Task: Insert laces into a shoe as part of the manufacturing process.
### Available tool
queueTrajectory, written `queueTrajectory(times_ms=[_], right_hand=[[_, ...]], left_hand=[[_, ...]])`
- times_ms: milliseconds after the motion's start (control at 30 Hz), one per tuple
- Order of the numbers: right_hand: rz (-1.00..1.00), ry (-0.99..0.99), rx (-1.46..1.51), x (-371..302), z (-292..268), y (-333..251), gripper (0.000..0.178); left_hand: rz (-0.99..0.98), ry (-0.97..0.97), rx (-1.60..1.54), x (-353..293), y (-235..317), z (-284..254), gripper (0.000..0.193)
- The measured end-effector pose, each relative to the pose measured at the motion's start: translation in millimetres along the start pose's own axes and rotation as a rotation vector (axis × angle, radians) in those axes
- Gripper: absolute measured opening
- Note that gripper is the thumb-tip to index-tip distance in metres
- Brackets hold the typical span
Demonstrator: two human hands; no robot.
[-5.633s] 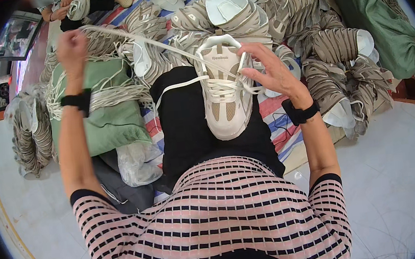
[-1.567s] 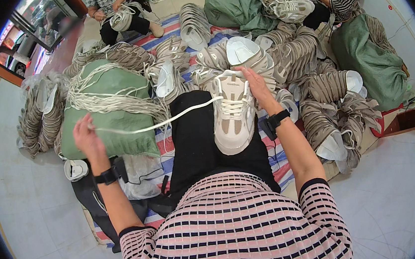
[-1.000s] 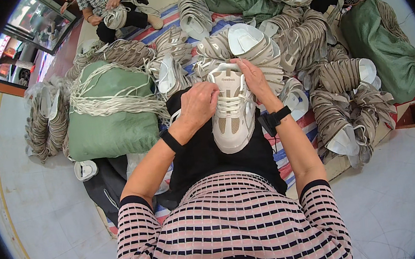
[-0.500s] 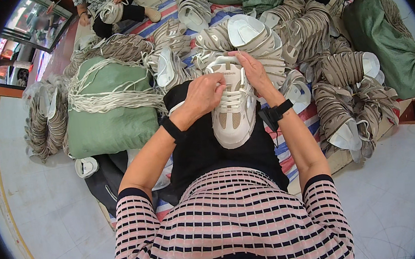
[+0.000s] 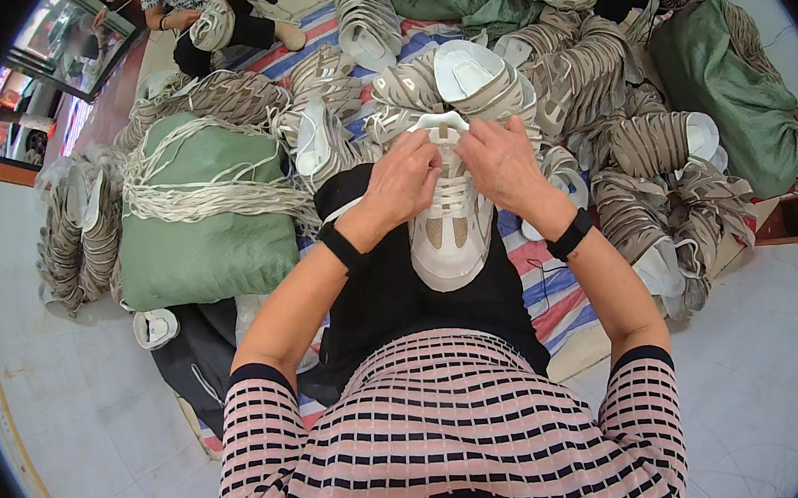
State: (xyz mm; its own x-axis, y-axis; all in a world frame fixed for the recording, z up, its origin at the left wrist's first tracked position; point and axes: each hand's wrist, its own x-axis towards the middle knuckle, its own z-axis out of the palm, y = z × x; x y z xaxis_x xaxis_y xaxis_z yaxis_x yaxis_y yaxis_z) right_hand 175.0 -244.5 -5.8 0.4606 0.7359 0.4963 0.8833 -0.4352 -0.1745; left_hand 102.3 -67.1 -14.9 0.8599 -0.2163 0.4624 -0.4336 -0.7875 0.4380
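Observation:
A beige and white sneaker upper (image 5: 452, 249) lies over my black-trousered lap, its toe pointing toward me. White shoelace (image 5: 453, 196) crosses its front in several rows. My left hand (image 5: 404, 177) is closed at the left eyelet edge, thumb and forefinger pinched; a white lace strand shows beside its wrist. Over the upper right edge, near the tongue (image 5: 448, 135), my right hand (image 5: 503, 164) is closed with curled fingers. What its fingertips pinch is hidden behind the hand.
A green sack (image 5: 210, 233) draped with white laces stands at left. Nested shoe uppers (image 5: 653, 143) lie in rows on the striped sheet (image 5: 558, 306). More green sacks (image 5: 731, 102) stand at right and behind. Two other people sit at the far side, each with shoe uppers.
My right hand has come off the collar's far edge and turned over, its fingers now curled at the right eyelet side. The left hand has shifted slightly, still pinched.

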Motion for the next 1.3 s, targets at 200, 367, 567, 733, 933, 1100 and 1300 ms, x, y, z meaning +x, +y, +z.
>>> queueTrajectory(times_ms=[200,367,567,733,933,1100,1300], right_hand=[[-0.164,-0.185,-0.114,6.9,6.7,-8.3,0.009],[-0.068,-0.191,0.196,9.7,17.1,-1.6,0.009],[0.172,-0.166,0.771,1.5,32.2,14.4,0.011],[0.630,-0.150,1.129,-15.7,-2.7,12.8,0.014],[0.165,-0.052,0.442,-9.2,5.0,-2.0,0.013],[0.078,-0.226,0.061,6.8,5.2,-9.4,0.013],[0.013,-0.462,0.029,27.5,12.2,-10.2,0.012]], left_hand=[[-0.198,-0.151,-0.003,-0.2,0.7,-6.2,0.012],[-0.233,-0.165,0.014,-3.6,-5.4,-6.8,0.014],[-0.215,-0.270,-0.070,6.4,-5.2,-24.0,0.024],[-0.193,-0.256,-0.024,6.0,-12.8,-53.4,0.033],[-0.110,-0.248,0.075,3.1,0.0,-34.6,0.013],[-0.138,-0.212,0.086,7.6,-4.0,-10.9,0.012],[-0.161,-0.243,0.055,5.9,-6.4,-17.8,0.014]])
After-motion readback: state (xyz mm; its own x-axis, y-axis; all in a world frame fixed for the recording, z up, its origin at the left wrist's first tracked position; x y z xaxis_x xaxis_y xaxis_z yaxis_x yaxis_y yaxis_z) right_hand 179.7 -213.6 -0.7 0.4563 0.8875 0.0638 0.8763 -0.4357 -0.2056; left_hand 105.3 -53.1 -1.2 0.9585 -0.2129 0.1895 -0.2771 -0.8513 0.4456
